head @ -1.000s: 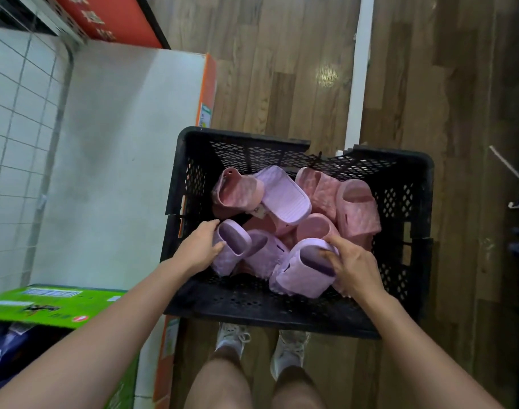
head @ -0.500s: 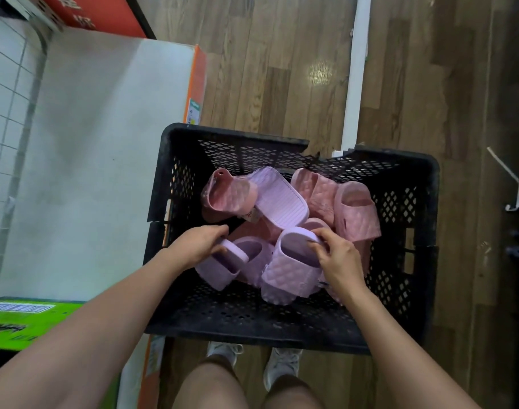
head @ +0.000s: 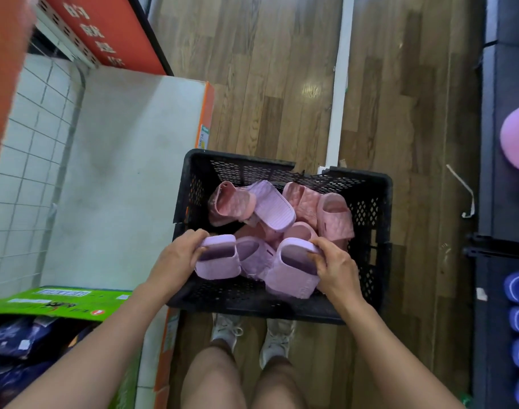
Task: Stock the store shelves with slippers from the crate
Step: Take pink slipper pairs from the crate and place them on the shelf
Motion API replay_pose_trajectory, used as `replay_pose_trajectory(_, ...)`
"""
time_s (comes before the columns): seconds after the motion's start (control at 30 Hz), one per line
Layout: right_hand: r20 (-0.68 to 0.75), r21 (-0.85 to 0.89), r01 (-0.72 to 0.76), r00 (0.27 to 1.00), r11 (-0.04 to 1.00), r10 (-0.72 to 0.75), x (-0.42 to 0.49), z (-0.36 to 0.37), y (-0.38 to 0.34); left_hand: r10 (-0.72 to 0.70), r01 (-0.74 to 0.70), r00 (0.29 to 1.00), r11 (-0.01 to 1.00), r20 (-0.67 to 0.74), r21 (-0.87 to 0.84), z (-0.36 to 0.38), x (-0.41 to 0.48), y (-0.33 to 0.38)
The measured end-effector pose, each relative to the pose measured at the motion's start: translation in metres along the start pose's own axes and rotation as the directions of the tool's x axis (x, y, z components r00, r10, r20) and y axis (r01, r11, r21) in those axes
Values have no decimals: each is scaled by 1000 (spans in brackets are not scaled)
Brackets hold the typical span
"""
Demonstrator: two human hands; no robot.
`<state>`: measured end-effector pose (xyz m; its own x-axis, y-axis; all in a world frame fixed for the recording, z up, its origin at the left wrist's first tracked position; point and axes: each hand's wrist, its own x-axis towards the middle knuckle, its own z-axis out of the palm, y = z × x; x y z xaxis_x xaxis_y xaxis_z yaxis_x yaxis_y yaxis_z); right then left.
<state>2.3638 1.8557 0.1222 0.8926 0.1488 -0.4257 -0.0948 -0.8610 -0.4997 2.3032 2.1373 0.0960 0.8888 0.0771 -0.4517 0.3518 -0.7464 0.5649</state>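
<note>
The left hand (head: 178,255) pinches the top edge of a lilac slipper (head: 220,261) at the crate's near left corner, fingers curled over the rim of its upper and thumb under. The right hand (head: 335,267) has fingertips hooked into the mouth of a second lilac slipper (head: 293,273) toward the crate's near right, thumb on the outside. Both are edge grips with little of the hand around the shoe, so I judge the main risk is a soft slipper swinging and slipping free as it rises. It would then fall back into the crate (head: 382,231) or past its near wall onto the floor by the person's shoes (head: 225,329). A third lilac slipper (head: 254,256) lies between the two and touches both. It could be dragged up partway and tumble, or snag one of the held ones. Whether the two in hand are a true pair cannot be told from here, and a mismatch would spoil the display. Deeper in the crate a heap of pink slippers (head: 335,219) and an upturned lilac one (head: 274,206) lean on each other and may shift once the front ones go. Swinging left toward the white shelf (head: 128,172) beside the crate, a slipper could clip the crate's tall wall.
</note>
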Motion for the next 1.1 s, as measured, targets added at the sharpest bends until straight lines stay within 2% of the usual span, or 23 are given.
replay_pose_trajectory(0.13,-46,44,-3,999,999,5,-25,-42,-26,-34,34,999,999,-27,-31,-43,-24,37)
replay_pose_trajectory(0.33,-117,112,19,993,993,-6,-57,-110,-67,79,-79,996,997,-38,-2,-114,-48,104)
replay_pose_trajectory(0.57,-258,137,92,965,986,-55,-94,-199,-105,205,-209,967,978,-148,-12,-187,-82,178)
replay_pose_trajectory(0.7,-305,142,108,950,984,-60,-114,-250,-124,220,-227,955,974,-200,-13,-228,-106,214)
replay_pose_trajectory(0.97,-398,135,260,898,956,-188,-151,-344,-165,337,-339,901,940,-274,43,-288,-148,283)
replay_pose_trajectory(1.1,-426,149,343,869,927,-253,-170,-380,-184,396,-417,870,909,-293,-10,-314,-168,313)
